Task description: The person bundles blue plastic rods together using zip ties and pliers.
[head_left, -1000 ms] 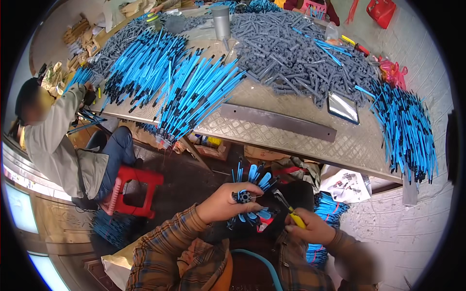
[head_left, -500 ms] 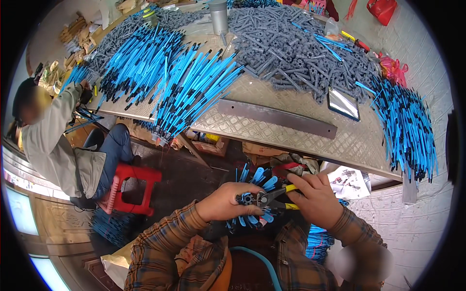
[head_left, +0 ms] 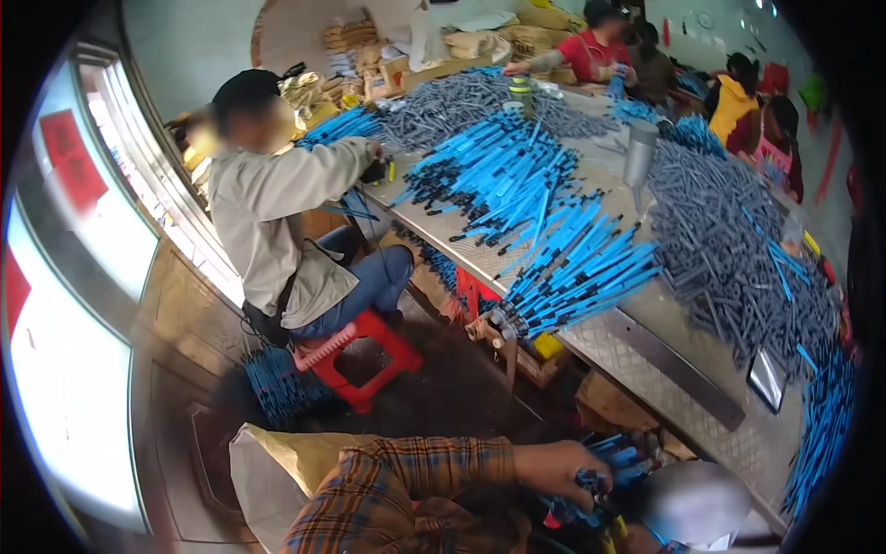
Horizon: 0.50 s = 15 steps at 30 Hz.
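Low in the picture, my left hand (head_left: pixel 556 469) is closed around a dark tubular plastic piece (head_left: pixel 591 480), whose end shows past the fingers. Several blue strips with black ends (head_left: pixel 623 457) stand in a cluster just beyond it. My right hand (head_left: pixel 639 539) is at the bottom edge, mostly out of sight and blurred. It appears closed on yellow-handled pliers (head_left: pixel 613 532) below the left hand's fingers; the jaws are hard to make out.
The worktable (head_left: pixel 591 346) carries blue strip bundles (head_left: pixel 591 268), a heap of grey tubular parts (head_left: pixel 711 249), a metal bar (head_left: pixel 674 365), a grey cylinder (head_left: pixel 639 152) and a dark-edged flat device (head_left: pixel 767 379). A co-worker (head_left: pixel 277 222) sits left on a red stool (head_left: pixel 369 355); others work beyond.
My view has swung left and up, bringing the co-worker and far people into sight. My hands now sit lower right in the picture, the right one mostly cut off.
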Motion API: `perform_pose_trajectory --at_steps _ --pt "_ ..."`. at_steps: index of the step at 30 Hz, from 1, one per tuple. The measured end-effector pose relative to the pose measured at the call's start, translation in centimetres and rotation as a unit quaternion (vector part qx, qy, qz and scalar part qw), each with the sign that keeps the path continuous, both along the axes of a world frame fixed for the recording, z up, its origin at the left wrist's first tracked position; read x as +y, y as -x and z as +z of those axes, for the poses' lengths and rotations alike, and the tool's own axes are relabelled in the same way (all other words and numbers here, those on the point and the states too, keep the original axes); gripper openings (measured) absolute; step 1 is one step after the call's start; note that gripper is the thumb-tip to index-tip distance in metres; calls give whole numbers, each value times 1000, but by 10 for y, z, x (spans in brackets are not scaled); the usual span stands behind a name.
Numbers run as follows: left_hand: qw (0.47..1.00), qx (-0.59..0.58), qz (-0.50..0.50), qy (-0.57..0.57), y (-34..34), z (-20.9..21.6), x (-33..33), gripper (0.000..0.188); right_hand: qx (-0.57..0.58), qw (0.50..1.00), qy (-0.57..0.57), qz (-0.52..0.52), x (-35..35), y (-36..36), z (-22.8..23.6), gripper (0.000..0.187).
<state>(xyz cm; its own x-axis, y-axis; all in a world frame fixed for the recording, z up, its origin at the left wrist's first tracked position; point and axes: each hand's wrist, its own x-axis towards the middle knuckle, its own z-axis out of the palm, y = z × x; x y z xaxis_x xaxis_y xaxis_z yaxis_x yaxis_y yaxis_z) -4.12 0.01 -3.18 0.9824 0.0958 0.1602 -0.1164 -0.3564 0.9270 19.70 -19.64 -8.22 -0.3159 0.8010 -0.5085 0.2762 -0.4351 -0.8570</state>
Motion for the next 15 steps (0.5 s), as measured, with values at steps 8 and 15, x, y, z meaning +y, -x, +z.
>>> perform_pose_trajectory --at_steps 8,15 --pt "1000 0 3 17 3 0 6 36 -391 809 -437 50 21 43 87 46" --pt "999 17 -40 26 4 -1 6 37 111 986 102 -65 11 25 76 49"
